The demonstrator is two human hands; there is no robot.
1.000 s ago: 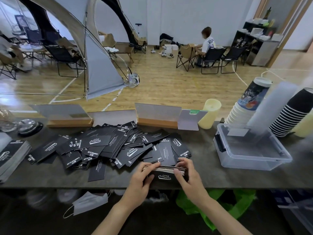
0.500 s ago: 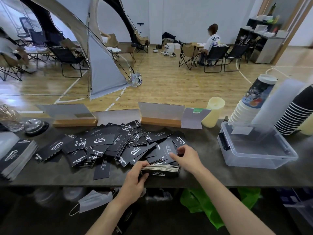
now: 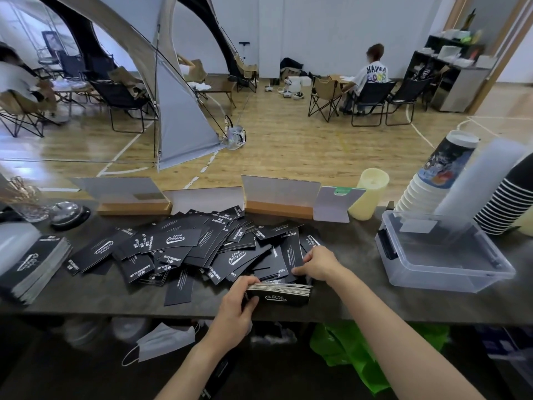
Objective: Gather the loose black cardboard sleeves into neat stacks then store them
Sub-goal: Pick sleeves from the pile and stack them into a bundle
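Loose black cardboard sleeves (image 3: pixel 184 249) with white print lie scattered in a wide pile on the dark counter (image 3: pixel 86 295). Near the front edge stands a neat stack of sleeves (image 3: pixel 281 294), upright on its long side. My left hand (image 3: pixel 235 306) grips its left end with curled fingers. Just behind the stack, my right hand (image 3: pixel 315 262) pinches loose sleeves at the pile's right edge. Another finished stack (image 3: pixel 34 265) lies at the far left.
A clear plastic bin (image 3: pixel 441 255) sits at the right, with cup towers (image 3: pixel 432 180) behind it. Card stands (image 3: pixel 278 197), a cream candle (image 3: pixel 367 197) and a bell (image 3: pixel 66 213) line the back. A face mask (image 3: pixel 164 340) hangs below the counter.
My right hand left the stack's right end and reached back into the loose pile, where it now pinches sleeves. My left hand keeps hold of the stack.
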